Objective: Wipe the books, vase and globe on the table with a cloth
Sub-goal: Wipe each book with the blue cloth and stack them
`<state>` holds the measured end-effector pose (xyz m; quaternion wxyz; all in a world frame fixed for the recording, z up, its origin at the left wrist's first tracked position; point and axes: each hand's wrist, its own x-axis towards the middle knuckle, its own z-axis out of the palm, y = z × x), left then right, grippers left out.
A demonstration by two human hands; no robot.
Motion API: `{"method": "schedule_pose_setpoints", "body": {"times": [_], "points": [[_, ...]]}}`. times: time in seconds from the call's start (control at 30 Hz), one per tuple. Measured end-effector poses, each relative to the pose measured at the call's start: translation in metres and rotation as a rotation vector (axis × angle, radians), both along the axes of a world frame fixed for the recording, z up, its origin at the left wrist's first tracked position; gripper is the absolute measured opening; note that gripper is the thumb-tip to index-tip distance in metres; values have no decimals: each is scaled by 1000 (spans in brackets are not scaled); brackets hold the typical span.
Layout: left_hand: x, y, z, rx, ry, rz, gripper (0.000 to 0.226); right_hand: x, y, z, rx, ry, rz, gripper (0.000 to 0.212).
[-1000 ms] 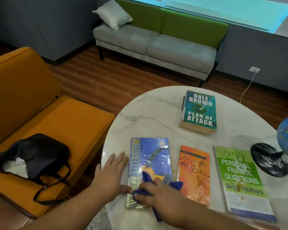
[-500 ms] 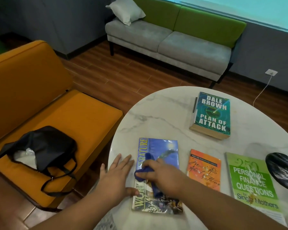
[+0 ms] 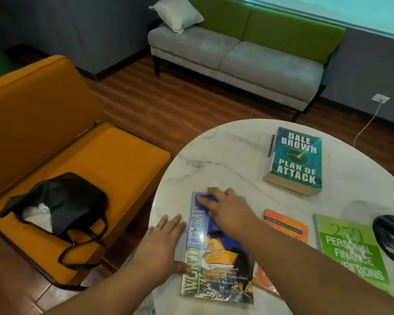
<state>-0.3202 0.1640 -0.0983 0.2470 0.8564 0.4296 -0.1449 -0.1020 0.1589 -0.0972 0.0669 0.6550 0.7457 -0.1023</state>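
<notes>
A blue World Literature book [image 3: 216, 269] lies at the near left of the white marble table [image 3: 225, 151]. My right hand [image 3: 225, 208] presses a blue cloth [image 3: 203, 198] flat onto the book's far end, with the fingers stretched out and blurred. My left hand [image 3: 162, 244] lies flat on the table along the book's left edge, its thumb touching the cover. A thick Dale Brown book [image 3: 296, 160] sits farther back. An orange book [image 3: 284, 226] and a green finance book [image 3: 350, 253] lie to the right. Only the globe's dark base [image 3: 391, 239] shows. No vase is in view.
An orange sofa [image 3: 77, 155] stands close to the table's left edge, with a black bag [image 3: 62, 201] on its seat. A grey and green sofa [image 3: 237, 53] stands against the far wall. A white cable [image 3: 364, 128] runs from a wall socket.
My right hand slid the cloth from the near end of the World Literature book to its far end. My left hand stayed beside the book. The view shifted left, so the globe left the frame.
</notes>
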Motion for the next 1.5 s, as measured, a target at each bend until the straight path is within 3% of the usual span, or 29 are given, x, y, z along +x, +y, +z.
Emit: {"method": "schedule_pose_setpoints", "body": {"times": [0.07, 0.13, 0.2, 0.27, 0.33, 0.47, 0.53, 0.67, 0.73, 0.83, 0.93, 1.07, 1.1, 1.17, 1.23, 1.27, 1.37, 1.43, 1.5], "points": [[1, 0, 1, -10, -16, -1, 111, 7, 6, 7, -47, -2, -243, 72], [2, 1, 2, -13, -20, -10, 111, -3, -1, 12, -57, -7, -254, 83], [3, 2, 2, -8, -26, -18, 110, -24, -21, 9, -46, 16, -71, 84], [3, 2, 3, -8, -33, -23, 109, -34, -45, 1, 28, 125, 184, 63], [2, 2, 3, -11, -36, -28, 109, -20, -56, -6, 82, 170, 280, 43], [1, 2, 1, -17, -61, -17, 113, 15, -57, 1, 160, 36, -192, 43], [0, 2, 1, -27, -83, -13, 113, 0, -65, 0, 139, 15, -302, 51], [-1, 2, 2, -4, -92, -51, 107, -46, -106, 2, 100, 81, 151, 53], [-1, 1, 3, -1, -90, -61, 106, -44, -112, 3, 3, 160, 249, 53], [0, 1, 5, -3, -71, -73, 108, -25, -95, 27, -22, 292, 46, 56], [-1, 2, 5, -7, -68, -73, 110, -11, -69, 65, 174, 532, -203, 63], [0, 2, 6, -8, -53, -74, 110, 0, -58, 84, 330, 757, -335, 66], [0, 2, 6, -9, -49, -71, 111, 1, -57, 81, 312, 755, -360, 61], [0, 2, 6, -15, -42, -67, 111, 7, -62, 57, 212, 523, -355, 52], [1, 2, 7, -19, -31, -77, 110, 6, -73, 25, 14, 248, -326, 60], [1, 2, 7, -20, -23, -86, 109, 0, -80, 12, -39, 200, -307, 64], [1, 3, 8, -21, -6, -106, 104, -33, -102, 4, -20, 188, -45, 65], [-1, 5, 6, -38, 2, -113, 100, -44, -116, -1, 32, 157, 218, 53], [-2, 8, 5, -55, 6, -115, 99, -37, -118, -7, -47, 225, 283, 45]]}}
